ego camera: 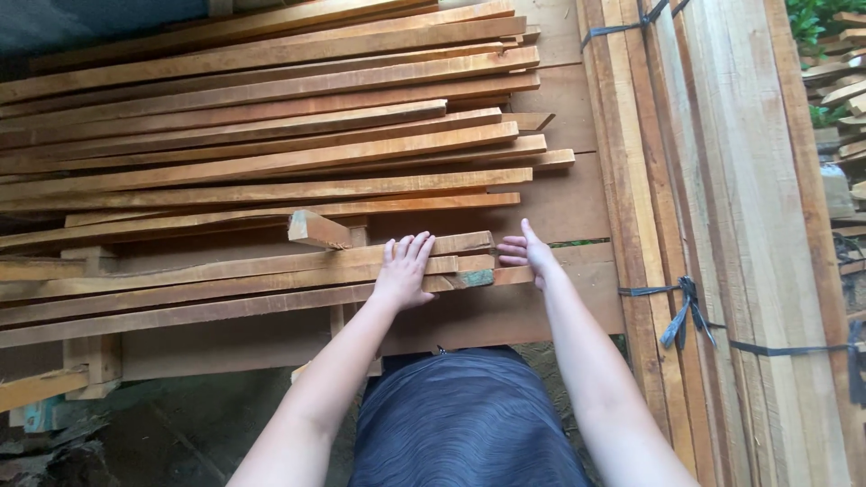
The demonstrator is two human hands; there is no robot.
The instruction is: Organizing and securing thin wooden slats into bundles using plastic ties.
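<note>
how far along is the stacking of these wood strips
Done, by the look of it: many long wood strips already lie piled in rows, and a strapped bundle of planks stands alongside. In hand: the left hand lies flat on the nearest strips while the right hand is at their ends. Left: strip ends across the pile remain uneven.

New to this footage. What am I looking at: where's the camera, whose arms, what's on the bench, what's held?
There is one picture, from a camera worn on a person's head, looking down at their own bare arms. No machine is involved. The left hand lies flat on top of the nearest wooden slats. The right hand presses open against the slat ends, as if squaring them. Neither hand closes a grip on anything. Behind lies a loose pile of long slats on a board platform. At right are strapped bundles of planks tied with dark straps.
</note>
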